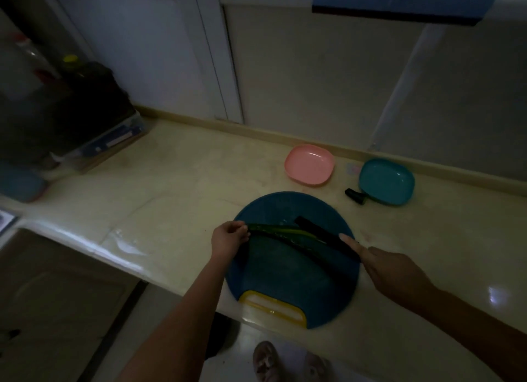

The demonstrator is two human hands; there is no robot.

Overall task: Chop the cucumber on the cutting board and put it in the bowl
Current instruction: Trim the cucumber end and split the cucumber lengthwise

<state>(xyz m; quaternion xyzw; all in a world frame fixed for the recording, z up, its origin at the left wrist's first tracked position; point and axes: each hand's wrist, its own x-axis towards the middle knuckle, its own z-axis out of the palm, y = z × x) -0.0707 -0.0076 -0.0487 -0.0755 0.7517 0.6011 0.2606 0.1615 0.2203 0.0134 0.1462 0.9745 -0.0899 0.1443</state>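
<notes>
**Cucumber on board, both grips engaged; dim light**

Cucumber lay lengthwise across the far half of the round blue cutting board, left end higher in the frame and right end running under the knife. A paler green streak showed along its upper side; the light was too poor to tell whether this was a cut face.

Left grip pinched the cucumber's left end, fingers curled round it at the board's left edge. Right grip clasped the handle of a black knife, forefinger laid straight along the spine. The blade lay slantwise over the cucumber's right part, tip pointing away from the person.

The board's yellow handle faced the person, near the tabletop edge. Beyond the board sat a pink bowl, and to its right a teal bowl. A short dark stub lay on the tabletop, touching or just beside the teal bowl's near left rim.
</notes>
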